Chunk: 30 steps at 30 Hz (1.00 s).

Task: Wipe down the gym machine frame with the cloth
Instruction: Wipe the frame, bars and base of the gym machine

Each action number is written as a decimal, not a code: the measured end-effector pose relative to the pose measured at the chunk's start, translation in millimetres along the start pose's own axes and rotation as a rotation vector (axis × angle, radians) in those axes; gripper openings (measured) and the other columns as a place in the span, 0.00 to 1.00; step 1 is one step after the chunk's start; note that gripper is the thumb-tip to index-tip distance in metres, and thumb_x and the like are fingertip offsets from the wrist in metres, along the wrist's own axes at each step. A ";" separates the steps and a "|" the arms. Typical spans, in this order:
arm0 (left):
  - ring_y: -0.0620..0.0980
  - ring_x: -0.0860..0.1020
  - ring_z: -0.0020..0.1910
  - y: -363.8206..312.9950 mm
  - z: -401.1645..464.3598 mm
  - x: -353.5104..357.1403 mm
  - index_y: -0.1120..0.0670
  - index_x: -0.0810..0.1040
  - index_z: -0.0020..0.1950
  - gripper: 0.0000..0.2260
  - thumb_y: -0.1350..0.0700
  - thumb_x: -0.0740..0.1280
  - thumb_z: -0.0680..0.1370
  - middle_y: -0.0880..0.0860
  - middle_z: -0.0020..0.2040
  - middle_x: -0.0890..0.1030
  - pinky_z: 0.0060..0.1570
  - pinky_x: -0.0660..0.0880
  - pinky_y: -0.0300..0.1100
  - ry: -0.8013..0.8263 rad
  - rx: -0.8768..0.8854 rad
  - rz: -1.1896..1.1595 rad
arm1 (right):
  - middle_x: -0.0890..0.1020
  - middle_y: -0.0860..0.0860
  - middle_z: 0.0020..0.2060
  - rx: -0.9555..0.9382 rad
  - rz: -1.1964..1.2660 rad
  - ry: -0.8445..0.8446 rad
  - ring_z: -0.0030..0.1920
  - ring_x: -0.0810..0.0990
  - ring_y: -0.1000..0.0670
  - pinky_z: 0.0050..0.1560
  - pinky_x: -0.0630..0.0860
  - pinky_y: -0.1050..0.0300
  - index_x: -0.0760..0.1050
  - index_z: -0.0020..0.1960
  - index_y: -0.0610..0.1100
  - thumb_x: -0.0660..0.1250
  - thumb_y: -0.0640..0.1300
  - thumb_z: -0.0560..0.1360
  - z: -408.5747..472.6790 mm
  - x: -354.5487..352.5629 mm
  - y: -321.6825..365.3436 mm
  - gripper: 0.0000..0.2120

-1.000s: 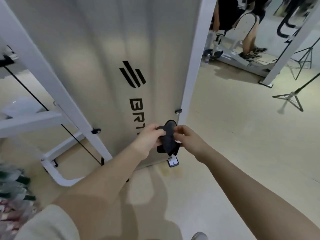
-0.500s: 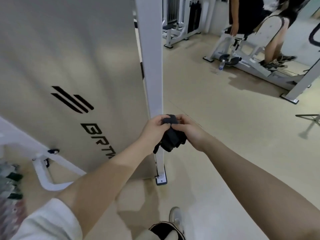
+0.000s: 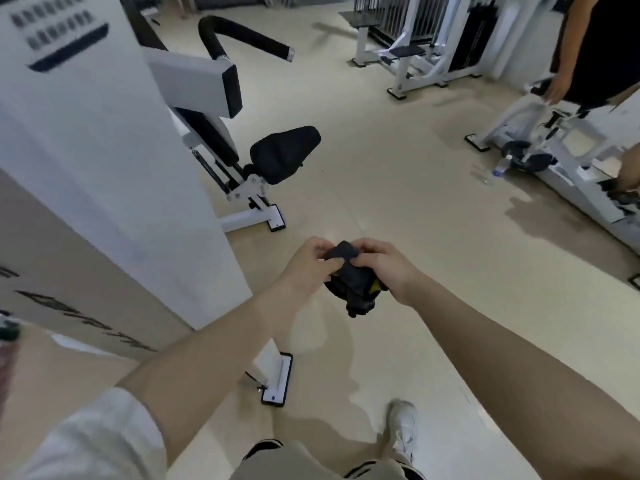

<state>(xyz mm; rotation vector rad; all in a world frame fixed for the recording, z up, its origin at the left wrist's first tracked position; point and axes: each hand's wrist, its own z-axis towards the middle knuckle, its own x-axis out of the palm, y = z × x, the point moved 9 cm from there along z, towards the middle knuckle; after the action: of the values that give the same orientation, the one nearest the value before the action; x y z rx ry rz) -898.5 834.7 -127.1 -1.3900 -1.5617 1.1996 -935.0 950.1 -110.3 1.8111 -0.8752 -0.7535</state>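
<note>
We see the white gym machine frame (image 3: pixel 114 174) now at our left, where a second ago it filled the view ahead; we have turned away, so wiping is paused. Both grips are closed on the dark cloth (image 3: pixel 349 275), held clear of the frame above the floor: left hand (image 3: pixel 308 265) and right hand (image 3: pixel 384 266) appear to be refolding it.

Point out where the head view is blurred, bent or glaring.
Head view: the lettering on the machine panel is smeared by motion; the white frame post leans from wide-angle distortion; soft glare patches sit on the floor; both hands and the dark cloth stay fairly sharp.
</note>
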 end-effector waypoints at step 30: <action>0.45 0.81 0.43 -330.0 391.0 -177.7 0.55 0.79 0.49 0.05 0.59 0.69 0.74 0.51 0.46 0.82 0.43 0.78 0.37 -0.903 0.335 -0.049 | 0.80 0.47 0.46 -0.356 0.064 0.692 0.46 0.79 0.49 0.44 0.76 0.57 0.74 0.52 0.45 0.62 0.41 0.78 507.4 -66.9 356.9 0.04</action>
<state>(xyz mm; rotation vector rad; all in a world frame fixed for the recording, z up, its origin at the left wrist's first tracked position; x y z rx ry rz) -1339.7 594.5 75.5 -0.5838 -1.8065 2.1082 -1461.9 655.7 48.1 1.5491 -0.3121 -0.1837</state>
